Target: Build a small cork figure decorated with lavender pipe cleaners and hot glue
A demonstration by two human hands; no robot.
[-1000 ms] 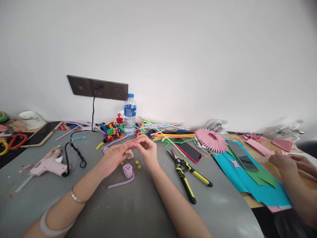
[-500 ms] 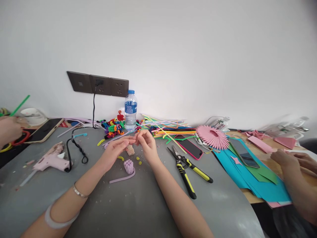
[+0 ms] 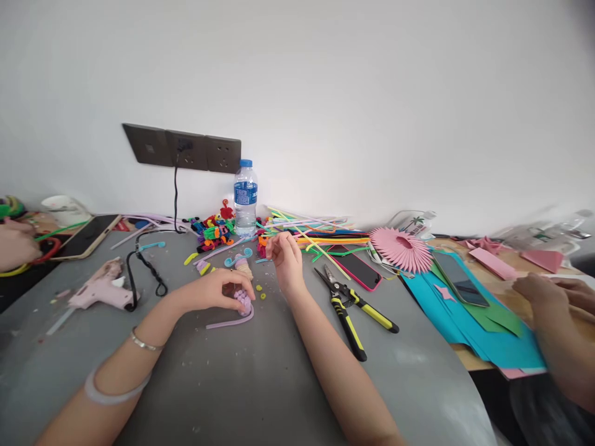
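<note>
My left hand (image 3: 214, 290) reaches over a knobbly lilac pipe-cleaner piece (image 3: 244, 303), thumb and fingertips closed around its top. A long lilac tail curls from that piece onto the table. To the right, my right hand (image 3: 285, 260) is raised with its fingers curled inward; whatever is in them, if anything, is hidden. Just behind the left hand sits a small beige piece (image 3: 243, 266) with a blue curl (image 3: 238, 256) at its top. Small yellow bits (image 3: 261, 292) lie between my hands.
Yellow-black pliers (image 3: 348, 303) lie open on the right, near a pink phone (image 3: 357, 269). A pink glue gun (image 3: 102, 288) with its cord is on the left. Behind are a water bottle (image 3: 245, 198) and pipe cleaners (image 3: 320, 232). Other people's hands work at both sides.
My hands have moved apart. The left came down onto the lilac piece, while the right stayed raised. The blue curl now shows at the beige piece. At far left, another person's green pipe cleaner was lowered.
</note>
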